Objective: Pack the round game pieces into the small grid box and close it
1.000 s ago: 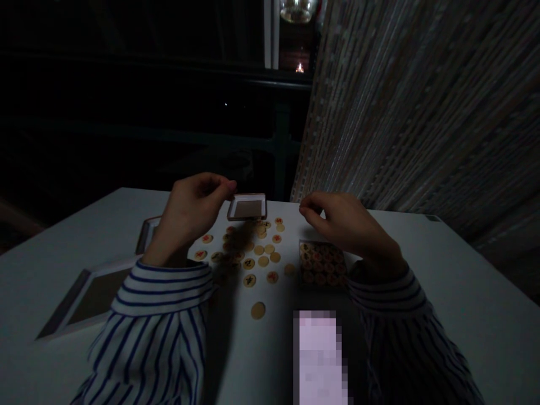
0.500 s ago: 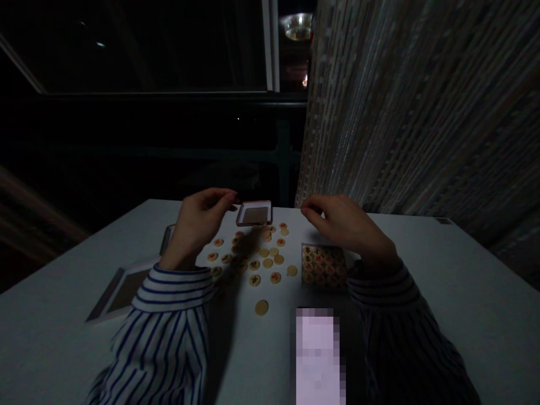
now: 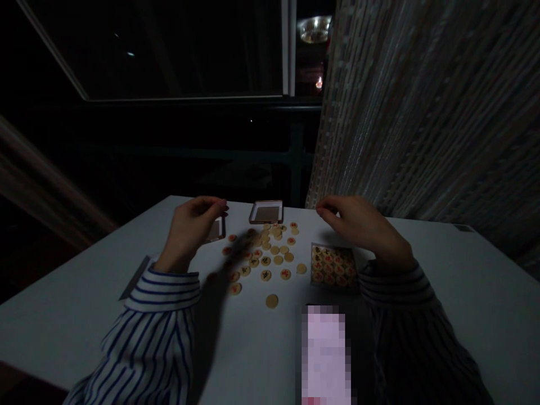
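Observation:
My left hand hovers above the left part of the table, its thumb and fingers drawn together in a loose pinch. My right hand, curled the same way, hangs over the box on the right. No object shows in either hand. Below and between them lies a scatter of round wooden Chinese chess pieces, some with red or black characters up, some blank side up. The box under my right wrist holds rows of such pieces, partly covered by my sleeve.
A shallow empty tin lies near the far edge of the white table. Another shallow container and a flat piece are partly behind my left arm. A blurred phone-like screen is in front. A string curtain hangs at right.
The view has turned slightly left, so the table things sit further right. My left hand has shifted left, away from the pieces and tin. My right hand stays above the box.

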Motion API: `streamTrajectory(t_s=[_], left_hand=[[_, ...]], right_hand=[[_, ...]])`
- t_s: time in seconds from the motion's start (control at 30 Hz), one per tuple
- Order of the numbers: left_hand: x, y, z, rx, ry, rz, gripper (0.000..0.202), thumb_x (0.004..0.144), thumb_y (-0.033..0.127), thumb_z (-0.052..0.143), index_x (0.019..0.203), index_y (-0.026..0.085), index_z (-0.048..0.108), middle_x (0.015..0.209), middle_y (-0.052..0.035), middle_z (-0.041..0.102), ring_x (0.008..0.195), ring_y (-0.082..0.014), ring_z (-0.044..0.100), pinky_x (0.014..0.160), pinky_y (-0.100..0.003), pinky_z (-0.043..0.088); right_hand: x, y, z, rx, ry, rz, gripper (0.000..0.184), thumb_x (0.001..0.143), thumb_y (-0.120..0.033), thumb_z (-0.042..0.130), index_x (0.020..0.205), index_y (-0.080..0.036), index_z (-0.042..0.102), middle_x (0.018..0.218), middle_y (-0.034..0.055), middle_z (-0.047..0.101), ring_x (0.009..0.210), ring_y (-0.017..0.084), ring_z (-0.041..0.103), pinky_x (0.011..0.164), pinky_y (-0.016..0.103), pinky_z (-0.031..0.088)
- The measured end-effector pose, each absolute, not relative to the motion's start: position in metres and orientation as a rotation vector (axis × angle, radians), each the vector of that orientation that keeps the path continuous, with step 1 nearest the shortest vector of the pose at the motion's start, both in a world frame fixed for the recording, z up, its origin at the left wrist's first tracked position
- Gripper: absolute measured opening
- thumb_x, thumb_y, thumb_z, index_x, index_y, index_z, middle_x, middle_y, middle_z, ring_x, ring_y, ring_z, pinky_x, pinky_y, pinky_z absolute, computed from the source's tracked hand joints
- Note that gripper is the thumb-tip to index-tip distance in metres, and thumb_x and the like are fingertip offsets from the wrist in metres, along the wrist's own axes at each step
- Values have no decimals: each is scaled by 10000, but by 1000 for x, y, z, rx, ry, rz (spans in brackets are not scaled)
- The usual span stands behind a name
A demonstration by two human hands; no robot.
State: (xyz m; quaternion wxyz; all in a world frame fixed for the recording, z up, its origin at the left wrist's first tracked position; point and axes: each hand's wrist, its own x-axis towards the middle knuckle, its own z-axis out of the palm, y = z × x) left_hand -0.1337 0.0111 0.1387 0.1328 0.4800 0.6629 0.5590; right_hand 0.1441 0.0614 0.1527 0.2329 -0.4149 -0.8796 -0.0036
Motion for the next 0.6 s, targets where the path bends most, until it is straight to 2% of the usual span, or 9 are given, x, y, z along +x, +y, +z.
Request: streamTrajectory(t_s=[0.17, 0.3, 0.43, 0.6], left_hand=[[-143, 15, 117, 1248, 1816, 1711, 235, 639, 342, 597, 787, 160, 620, 724, -26, 665, 617, -134, 607, 543, -229, 484], [-149, 25, 93, 1199, 1741, 1771, 267, 644, 372, 595, 794, 151, 614, 743, -41, 657, 669, -157, 617, 523, -220, 469], [-153, 30, 73, 1302, 1773, 1720, 261, 695, 377, 548, 769, 134, 612, 726, -45, 653, 651, -144, 608, 589, -238, 472], [-156, 17, 56, 1623, 2133, 1432, 300, 777, 392, 445, 841, 159, 624, 803, -49, 673, 748, -175, 617, 680, -272, 456]], right_hand=[[143, 63, 150, -1158, -2424, -11, 244, 853, -274, 398, 906, -203, 625, 848, 30, 672, 756, 163, 605, 643, 246, 393], [141, 66, 147, -1199, -2431, -16, 251, 852, -293, 397, 918, -204, 623, 841, 30, 674, 757, 166, 608, 647, 244, 403], [137, 70, 143, -1231, -2460, -30, 255, 851, -301, 394, 916, -207, 621, 847, 30, 676, 757, 172, 612, 649, 251, 412], [132, 72, 137, -1258, -2471, -33, 253, 846, -298, 399, 940, -205, 615, 878, 35, 674, 785, 184, 614, 681, 269, 426]])
